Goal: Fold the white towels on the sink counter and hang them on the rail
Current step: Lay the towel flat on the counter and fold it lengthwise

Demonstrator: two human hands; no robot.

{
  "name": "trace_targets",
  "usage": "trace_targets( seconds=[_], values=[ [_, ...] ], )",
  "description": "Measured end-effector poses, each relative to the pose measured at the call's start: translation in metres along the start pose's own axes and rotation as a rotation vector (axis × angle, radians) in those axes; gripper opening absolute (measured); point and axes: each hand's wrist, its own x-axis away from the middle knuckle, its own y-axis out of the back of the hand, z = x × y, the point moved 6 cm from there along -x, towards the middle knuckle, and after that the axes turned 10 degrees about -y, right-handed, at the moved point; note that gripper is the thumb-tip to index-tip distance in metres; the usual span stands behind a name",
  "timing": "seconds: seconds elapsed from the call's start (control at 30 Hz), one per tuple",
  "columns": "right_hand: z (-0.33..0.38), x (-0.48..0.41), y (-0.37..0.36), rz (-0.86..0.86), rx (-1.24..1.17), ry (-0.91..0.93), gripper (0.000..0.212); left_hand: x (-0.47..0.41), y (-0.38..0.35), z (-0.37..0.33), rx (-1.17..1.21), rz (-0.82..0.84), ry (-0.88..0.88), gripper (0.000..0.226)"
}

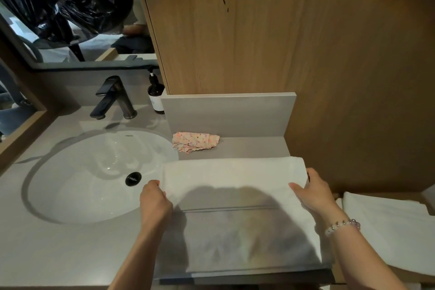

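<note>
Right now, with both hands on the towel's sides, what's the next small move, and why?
Probably lift the gripped sides and bring the far part over toward the near edge, folding it once more. The left hand and right hand each grip a side edge of the white towel, which lies flat and spread across the counter.

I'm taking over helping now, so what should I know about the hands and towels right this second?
Left hand grips the left edge of the white towel. Right hand grips its right edge. The towel lies flat on the sink counter, partly folded. A second white towel lies lower right, beside the counter. Left to do: finish the fold, then hang; no rail is in view.
</note>
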Motion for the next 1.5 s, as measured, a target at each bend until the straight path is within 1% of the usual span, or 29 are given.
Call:
trace_targets(
  seconds=[0.03,0.1,0.13,0.17,0.2,0.27,0.33,0.4,0.47,0.53,0.57,0.6,0.67,0.7,0.73,0.8,0.83,0.87,0.9,0.97,1.0,1.07,1.17,1.23,1.27,1.33,1.37,1.43,1.5],
  values=[
    [0.001,0.001,0.004,-0.065,0.067,-0.007,0.059,-0.001,0.000,0.001,-0.039,-0.016,-0.015,0.035],
    [0.016,0.007,0.015,-0.309,0.219,0.062,0.076,-0.004,0.000,-0.008,-0.131,-0.048,-0.119,0.045],
    [0.030,0.013,0.014,-0.397,0.280,0.158,0.076,-0.007,-0.006,-0.019,-0.187,-0.037,-0.220,0.049],
    [0.047,0.019,0.003,-0.420,0.321,0.278,0.072,-0.007,-0.016,-0.034,-0.242,0.004,-0.331,0.053],
    [0.064,0.024,-0.015,-0.387,0.368,0.406,0.066,-0.007,-0.030,-0.050,-0.290,0.056,-0.441,0.054],
    [0.092,0.040,-0.065,-0.287,0.524,0.638,0.059,-0.003,-0.058,-0.080,-0.388,0.178,-0.578,0.051],
    [0.102,0.048,-0.108,-0.164,0.621,0.761,0.054,0.003,-0.082,-0.095,-0.501,0.342,-0.649,0.055],
    [0.098,0.050,-0.130,-0.086,0.722,0.740,0.049,0.009,-0.094,-0.095,-0.574,0.433,-0.679,0.063],
    [0.085,0.042,-0.134,-0.073,0.788,0.720,0.047,0.012,-0.099,-0.088,-0.555,0.481,-0.711,0.083],
    [0.079,0.036,-0.130,0.013,0.778,0.709,0.073,0.011,-0.101,-0.083,-0.522,0.470,-0.710,0.091],
    [0.079,0.034,-0.127,0.037,0.754,0.729,0.080,0.008,-0.101,-0.082,-0.521,0.443,-0.717,0.092],
    [0.079,0.032,-0.121,0.023,0.713,0.741,0.077,0.007,-0.098,-0.082,-0.520,0.432,-0.715,0.093],
    [0.075,0.022,-0.106,-0.033,0.676,0.705,0.068,0.002,-0.095,-0.078,-0.507,0.419,-0.692,0.096],
    [0.070,0.016,-0.097,-0.048,0.680,0.666,0.071,0.001,-0.092,-0.076,-0.494,0.413,-0.677,0.097],
    [0.064,0.009,-0.088,-0.066,0.692,0.624,0.080,-0.001,-0.090,-0.072,-0.488,0.411,-0.662,0.099],
    [0.048,-0.005,-0.072,-0.078,0.715,0.540,0.110,-0.003,-0.084,-0.066,-0.499,0.412,-0.627,0.105],
    [0.043,-0.010,-0.066,-0.085,0.719,0.506,0.118,-0.005,-0.081,-0.063,-0.507,0.397,-0.610,0.111],
    [0.039,-0.012,-0.061,-0.094,0.719,0.481,0.119,-0.007,-0.077,-0.059,-0.514,0.379,-0.593,0.113],
    [0.038,-0.013,-0.057,-0.104,0.727,0.463,0.113,-0.009,-0.072,-0.055,-0.515,0.358,-0.574,0.111],
    [0.036,-0.012,-0.051,-0.140,0.758,0.418,0.087,-0.012,-0.062,-0.043,-0.515,0.316,-0.525,0.104],
    [0.035,-0.013,-0.049,-0.152,0.769,0.393,0.077,-0.013,-0.058,-0.038,-0.523,0.311,-0.495,0.102],
    [0.034,-0.014,-0.048,-0.162,0.759,0.377,0.073,-0.014,-0.051,-0.029,-0.544,0.326,-0.433,0.098],
    [0.035,-0.016,-0.048,-0.151,0.752,0.355,0.075,-0.015,-0.045,-0.024,-0.578,0.329,-0.330,0.083],
    [0.034,-0.011,-0.048,-0.143,0.725,0.349,0.076,-0.012,-0.043,-0.025,-0.624,0.302,-0.268,0.079],
    [0.034,-0.005,-0.049,-0.144,0.714,0.364,0.081,-0.007,-0.043,-0.026,-0.647,0.280,-0.254,0.079],
    [0.034,0.016,-0.059,-0.138,0.718,0.438,0.099,0.011,-0.046,-0.037,-0.624,0.252,-0.297,0.087],
    [0.033,0.027,-0.066,-0.119,0.727,0.468,0.106,0.023,-0.052,-0.042,-0.575,0.269,-0.340,0.087],
    [0.028,0.036,-0.082,-0.070,0.704,0.479,0.114,0.040,-0.062,-0.050,-0.489,0.329,-0.391,0.078],
    [0.027,0.033,-0.087,-0.046,0.665,0.465,0.119,0.037,-0.067,-0.050,-0.482,0.341,-0.420,0.073]
  ],
)
